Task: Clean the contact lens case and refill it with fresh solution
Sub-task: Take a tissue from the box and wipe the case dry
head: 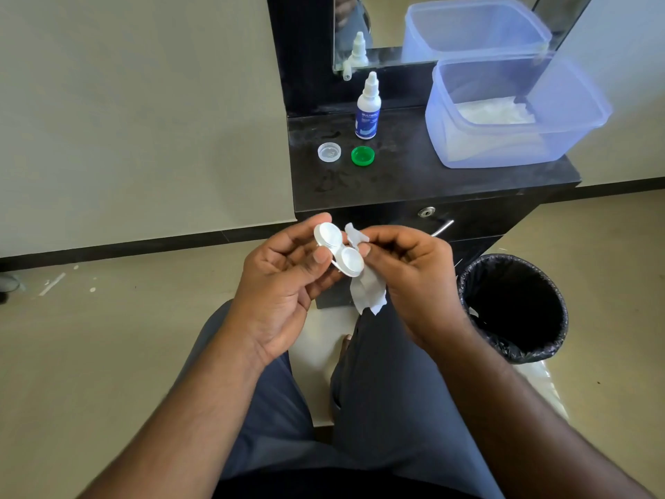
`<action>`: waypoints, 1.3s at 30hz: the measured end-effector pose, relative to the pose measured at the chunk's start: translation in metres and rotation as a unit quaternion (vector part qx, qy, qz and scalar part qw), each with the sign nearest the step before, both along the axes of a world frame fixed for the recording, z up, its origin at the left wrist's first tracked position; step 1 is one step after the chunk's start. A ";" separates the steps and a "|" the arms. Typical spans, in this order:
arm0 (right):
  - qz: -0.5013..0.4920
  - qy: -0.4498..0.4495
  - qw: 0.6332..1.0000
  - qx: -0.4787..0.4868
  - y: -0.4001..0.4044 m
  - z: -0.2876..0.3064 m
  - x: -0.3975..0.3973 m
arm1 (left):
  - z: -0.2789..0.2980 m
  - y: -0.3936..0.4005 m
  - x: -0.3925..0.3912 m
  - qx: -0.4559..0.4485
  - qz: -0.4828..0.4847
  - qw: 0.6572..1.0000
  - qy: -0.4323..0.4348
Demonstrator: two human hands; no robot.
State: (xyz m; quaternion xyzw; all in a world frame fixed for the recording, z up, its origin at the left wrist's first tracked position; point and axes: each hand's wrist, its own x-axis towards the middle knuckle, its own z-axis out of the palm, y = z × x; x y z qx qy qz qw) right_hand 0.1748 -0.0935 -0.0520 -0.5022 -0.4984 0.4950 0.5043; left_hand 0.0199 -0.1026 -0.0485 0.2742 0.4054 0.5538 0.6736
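Head view: left hand (284,279) pinches the white plastic twin-well lens case (339,253), caps off, right hand (414,271) grips a crumpled white tissue (367,289) beside it, so wiping seems underway and refilling remains.

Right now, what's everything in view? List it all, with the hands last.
contact lens case: one, white, uncapped, held in left hand
tissue: one, white, pinched in right hand, beside the case
solution bottle: one, white with blue label, upright on the counter
caps: two, one clear, one green, on counter
tub: one, translucent blue, tissues inside, on counter
bin: one, black-lined, on floor at right
counter: one, black
left hand
right hand
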 end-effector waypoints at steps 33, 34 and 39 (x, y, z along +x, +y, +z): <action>-0.054 0.149 0.984 -0.083 -0.005 -0.017 -0.005 | -0.005 -0.003 0.007 -0.016 0.063 0.997 0.034; -0.057 0.154 0.983 -0.084 -0.005 -0.017 -0.005 | -0.005 -0.003 0.007 -0.021 0.058 0.998 0.033; -0.020 0.143 0.984 -0.108 -0.006 -0.017 -0.005 | -0.009 -0.003 0.009 -0.052 0.097 0.993 0.038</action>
